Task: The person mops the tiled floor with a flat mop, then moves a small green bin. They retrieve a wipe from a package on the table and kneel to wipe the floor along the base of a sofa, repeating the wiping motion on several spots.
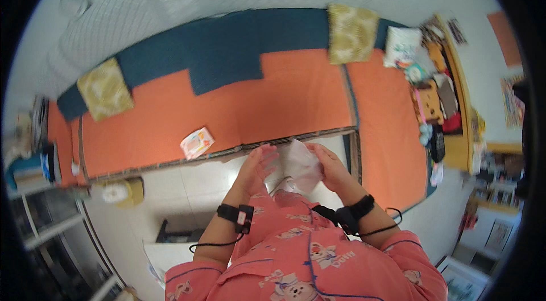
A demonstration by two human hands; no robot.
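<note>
A thin white wipe or tissue point(302, 162) hangs from my right hand point(330, 167), whose fingers grip its right side. My left hand point(258, 166) is held up to the left of it, fingers apart, with nothing in it; a narrow gap parts it from the wipe. On the orange sofa seat point(239, 107), left of my hands, lies a white and pink pack of wipes point(197, 143). Both wrists wear black straps with small devices and cables.
Patterned yellow cushions point(106, 89) lean at both ends of the dark blue sofa back point(222, 40). Bags and a dog-faced plush item point(428, 102) crowd the right end. Below the seat edge is a tiled floor point(170, 190) with a yellow stool point(123, 192). A shelf unit point(55, 232) stands left.
</note>
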